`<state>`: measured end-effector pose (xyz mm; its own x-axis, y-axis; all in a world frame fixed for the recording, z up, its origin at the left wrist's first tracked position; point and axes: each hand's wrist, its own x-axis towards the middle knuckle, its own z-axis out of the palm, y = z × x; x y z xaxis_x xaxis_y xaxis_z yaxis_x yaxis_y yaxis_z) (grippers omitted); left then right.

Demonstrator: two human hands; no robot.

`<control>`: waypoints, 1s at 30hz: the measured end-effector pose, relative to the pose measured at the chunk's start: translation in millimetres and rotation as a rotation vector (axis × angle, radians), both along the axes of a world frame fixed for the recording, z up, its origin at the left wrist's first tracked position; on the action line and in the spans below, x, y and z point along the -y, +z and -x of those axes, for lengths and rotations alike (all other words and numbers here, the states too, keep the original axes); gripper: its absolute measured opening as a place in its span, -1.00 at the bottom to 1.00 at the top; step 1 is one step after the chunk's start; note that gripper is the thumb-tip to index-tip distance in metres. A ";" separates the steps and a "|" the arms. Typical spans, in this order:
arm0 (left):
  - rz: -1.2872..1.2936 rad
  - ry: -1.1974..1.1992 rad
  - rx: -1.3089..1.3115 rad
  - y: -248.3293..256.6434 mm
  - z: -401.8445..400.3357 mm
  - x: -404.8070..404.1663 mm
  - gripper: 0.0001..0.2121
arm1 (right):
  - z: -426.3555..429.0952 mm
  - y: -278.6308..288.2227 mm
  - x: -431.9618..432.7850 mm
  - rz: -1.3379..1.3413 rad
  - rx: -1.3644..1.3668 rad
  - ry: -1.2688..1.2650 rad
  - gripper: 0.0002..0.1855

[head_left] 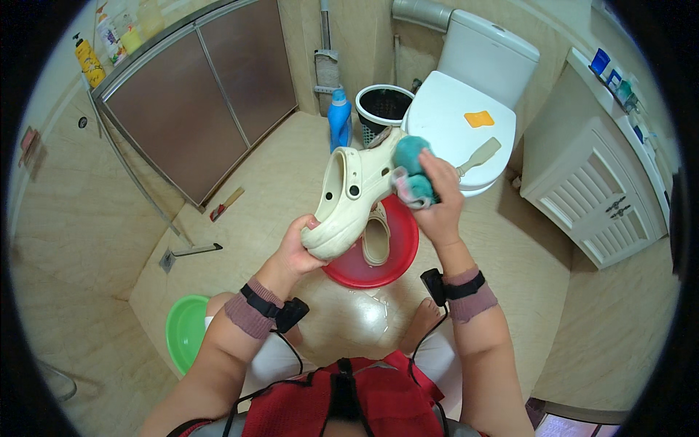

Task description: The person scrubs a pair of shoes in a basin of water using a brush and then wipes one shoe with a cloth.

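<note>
My left hand [297,248] grips the toe of a cream foam clog [341,202], which is raised above a red basin [401,257]. In my right hand [445,191] is a bunched teal cloth [412,155] with a pale pink and white part, held against the clog's toe-side surface near its upper right end. Below, a second cream clog [377,243] lies in the red basin, where there is some liquid. Part of that clog is hidden behind the raised one.
A toilet [442,109] bears an orange sponge [479,119] and a pale brush [480,155] on its lid. Near it stand a bin [377,101] and a blue bottle [339,120]. A red-ended brush [226,205], a squeegee [196,250] and a green basin [183,328] are at left; a cabinet [590,180] is right.
</note>
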<state>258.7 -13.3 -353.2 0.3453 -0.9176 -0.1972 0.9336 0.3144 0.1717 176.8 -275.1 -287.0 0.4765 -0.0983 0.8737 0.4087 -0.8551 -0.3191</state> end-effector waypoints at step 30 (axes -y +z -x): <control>-0.729 0.206 0.798 -4.7 9.3 15.4 -0.73 | 23.5 -3.6 -36.0 0.138 -0.005 0.143 -0.45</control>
<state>249.5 -28.6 -358.0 0.7478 -0.5813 -0.3207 0.4131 0.0294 0.9102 153.3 -239.1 -290.7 0.4812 0.0906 0.8719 0.5275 -0.8244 -0.2055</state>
